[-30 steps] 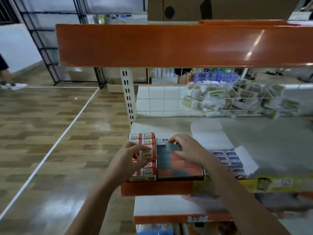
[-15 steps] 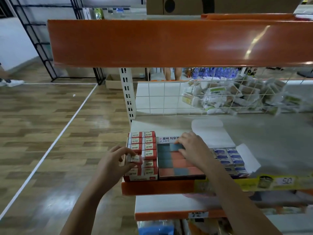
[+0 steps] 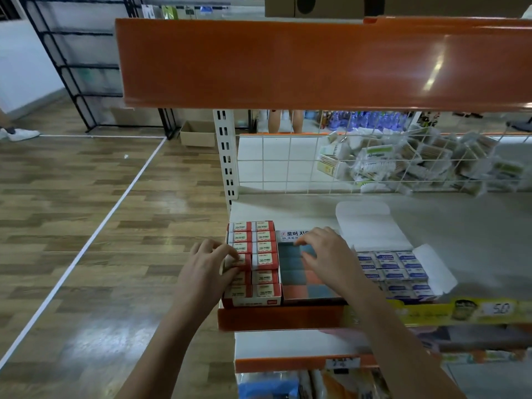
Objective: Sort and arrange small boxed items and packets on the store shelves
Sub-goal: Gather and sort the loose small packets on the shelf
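Note:
At the shelf's left front stands a red display carton (image 3: 251, 300) full of several small red-and-white eraser boxes. My left hand (image 3: 208, 270) pinches one of these small boxes (image 3: 240, 262) in the left column. Beside it sits a tray of blue and orange erasers (image 3: 299, 279); my right hand (image 3: 328, 256) rests on its top with fingers spread. To the right lies an open white carton (image 3: 394, 269) of blue-labelled erasers, its flap folded back.
The orange shelf edge (image 3: 276, 318) runs along the front, with a yellow price strip (image 3: 460, 311) at right. A wire grid (image 3: 288, 162) backs the shelf, packets (image 3: 403, 159) piled behind it. An orange upper shelf (image 3: 316, 61) overhangs. Wooden floor lies left.
My left hand has slid to the left column of red boxes and now pinches one there. My right hand stays on the blue-and-orange tray. The camera has moved slightly closer.

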`<state>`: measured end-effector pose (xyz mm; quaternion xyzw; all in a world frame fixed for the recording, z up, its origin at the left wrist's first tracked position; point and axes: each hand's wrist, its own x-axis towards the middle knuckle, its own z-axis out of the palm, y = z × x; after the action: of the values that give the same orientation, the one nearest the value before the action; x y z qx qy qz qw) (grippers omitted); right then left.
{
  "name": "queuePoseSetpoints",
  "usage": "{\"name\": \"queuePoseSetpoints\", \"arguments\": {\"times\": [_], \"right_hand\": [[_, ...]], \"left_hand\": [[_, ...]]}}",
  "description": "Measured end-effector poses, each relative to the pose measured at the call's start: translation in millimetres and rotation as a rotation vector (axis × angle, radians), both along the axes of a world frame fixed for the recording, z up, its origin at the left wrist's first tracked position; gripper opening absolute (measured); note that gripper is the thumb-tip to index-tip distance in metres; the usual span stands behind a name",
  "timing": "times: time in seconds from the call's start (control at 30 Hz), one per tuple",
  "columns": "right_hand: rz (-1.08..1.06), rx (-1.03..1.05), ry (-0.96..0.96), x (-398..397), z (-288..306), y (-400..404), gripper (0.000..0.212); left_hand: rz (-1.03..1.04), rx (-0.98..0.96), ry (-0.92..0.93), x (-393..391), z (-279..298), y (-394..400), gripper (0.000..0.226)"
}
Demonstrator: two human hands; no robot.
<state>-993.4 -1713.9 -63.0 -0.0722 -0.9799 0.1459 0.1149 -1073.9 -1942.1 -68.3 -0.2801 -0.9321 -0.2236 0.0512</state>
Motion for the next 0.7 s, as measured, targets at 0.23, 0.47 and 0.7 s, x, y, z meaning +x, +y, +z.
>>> {"name": "queuePoseSetpoints", "arguments": {"times": [0.23,0.47,0.7], "right_hand": [[-0.018,-0.020,-0.052,2,10,-5,0.026],[-0.191,0.052,-0.016,42,32,38,0.034],[-0.464,0.079,0.000,127,44,114,0.035]], "left_hand": [[-0.213,-0.090,-0.054,-6,33,18,0.034],[-0.525,-0.094,0.080,12,50,135,0.033],[-0.789,-0.049,0.167,86,61,247,0.033]]}}
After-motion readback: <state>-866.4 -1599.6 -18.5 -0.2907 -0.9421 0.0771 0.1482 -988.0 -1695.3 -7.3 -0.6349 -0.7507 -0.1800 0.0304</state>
